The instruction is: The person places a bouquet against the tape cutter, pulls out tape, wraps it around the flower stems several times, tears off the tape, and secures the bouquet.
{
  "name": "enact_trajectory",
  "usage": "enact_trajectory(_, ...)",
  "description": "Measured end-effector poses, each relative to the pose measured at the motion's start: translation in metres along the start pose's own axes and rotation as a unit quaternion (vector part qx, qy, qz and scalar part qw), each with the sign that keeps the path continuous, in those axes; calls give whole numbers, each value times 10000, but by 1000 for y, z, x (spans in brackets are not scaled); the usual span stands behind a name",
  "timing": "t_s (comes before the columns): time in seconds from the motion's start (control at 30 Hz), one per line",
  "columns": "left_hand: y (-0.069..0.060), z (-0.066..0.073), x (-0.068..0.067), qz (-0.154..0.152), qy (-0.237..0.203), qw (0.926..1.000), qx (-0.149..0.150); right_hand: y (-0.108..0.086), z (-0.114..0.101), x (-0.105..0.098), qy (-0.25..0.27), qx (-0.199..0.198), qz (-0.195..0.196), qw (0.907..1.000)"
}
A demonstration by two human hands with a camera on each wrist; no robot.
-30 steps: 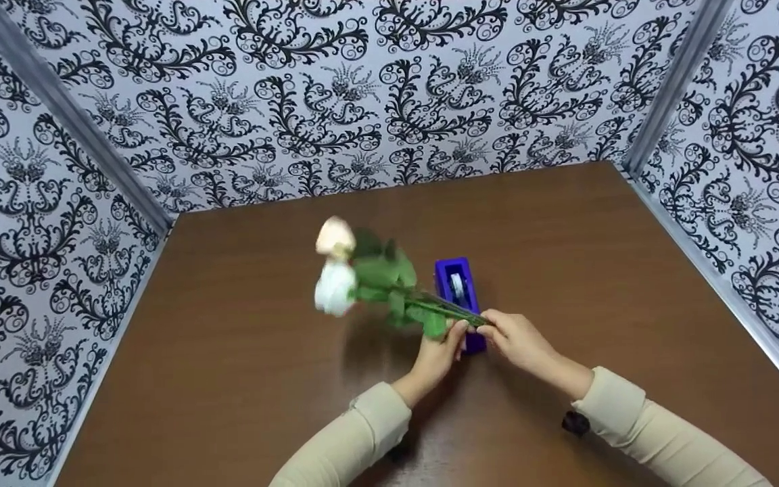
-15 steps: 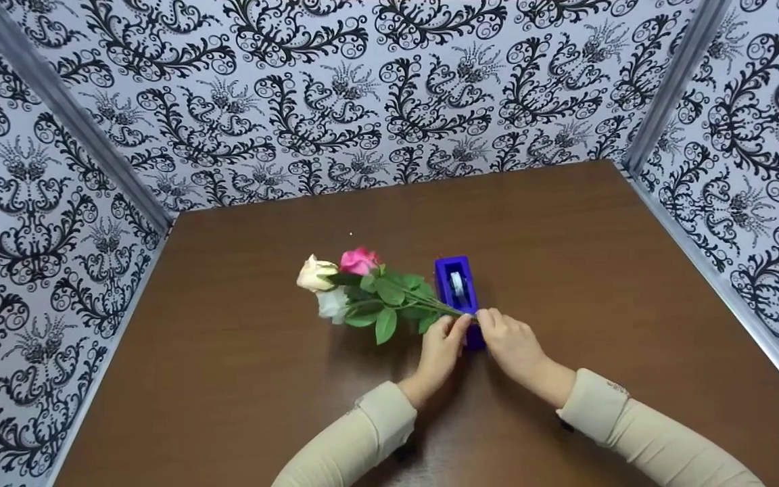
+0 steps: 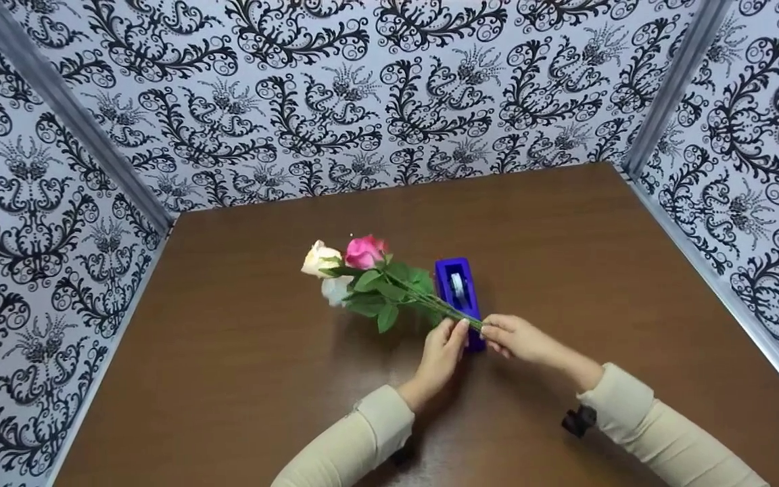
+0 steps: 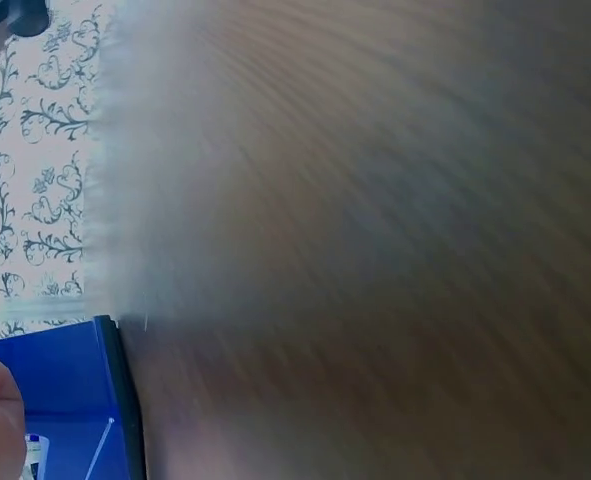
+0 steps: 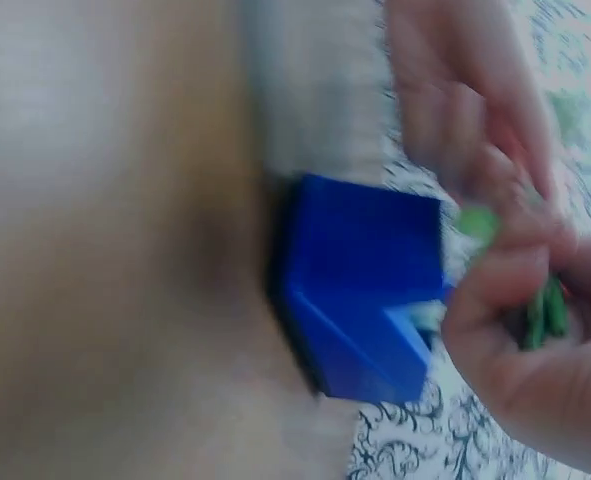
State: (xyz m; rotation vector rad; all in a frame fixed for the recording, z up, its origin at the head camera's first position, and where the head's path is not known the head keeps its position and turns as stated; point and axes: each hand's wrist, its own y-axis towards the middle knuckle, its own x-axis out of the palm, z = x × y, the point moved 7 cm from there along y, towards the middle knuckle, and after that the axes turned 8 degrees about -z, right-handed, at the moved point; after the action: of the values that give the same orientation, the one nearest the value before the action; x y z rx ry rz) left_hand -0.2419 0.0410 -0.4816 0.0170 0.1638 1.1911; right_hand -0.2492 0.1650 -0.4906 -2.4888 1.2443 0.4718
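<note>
Left grip (image 3: pixel 438 357): fingers bent, thumb on top, pinching rose stems (image 3: pixel 454 312) partway down, below the leaves (image 3: pixel 389 289). Right grip (image 3: pixel 519 340): thumb and fingertips clasping the same stems at the cut ends; right wrist view has green ends poking out between my curled fingers, a bit blurred. Both hands hold the bunch, grips near each other, left one farther up toward the blooms.

Arms come in from the bottom edge, angled inward, cream sleeves (image 3: pixel 381 418) with wide cuffs. Dark wrist device (image 3: pixel 577 421) under my right cuff. Hands are raised over the worktop (image 3: pixel 247 379).

Bunch slants up and left from my grips, heads at far left: pink rose (image 3: pixel 365 252) at top right of the cluster, cream rose (image 3: pixel 320 260) to its left, white rose (image 3: pixel 335 291) below them, partly hidden by leaves. Lifted, soft shadow beneath.

Blue tape dispenser (image 3: pixel 473 297) sits on the worktop under the stems, which cross above it; tape roll (image 3: pixel 457 284) shows inside. Its near end is between my two grips, partly covered; can't tell if my fingers touch it. Patterned wall (image 3: pixel 389 88) behind.
</note>
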Motion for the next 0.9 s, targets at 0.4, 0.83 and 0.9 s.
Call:
enact_trajectory(0.4,3,8,-4,-432,989,9937,310,-8,-11,0,-1656,-1480,1791,9584)
enact_trajectory(0.83,11,1,-8,-446,632,9970,52,-8,-16,-2,-2657,-2195,2780,8966)
enact_trajectory(0.9,12,-4,-9,-500,339,9981,-67,-8,-17,-2,-2654,-2226,2815,8949)
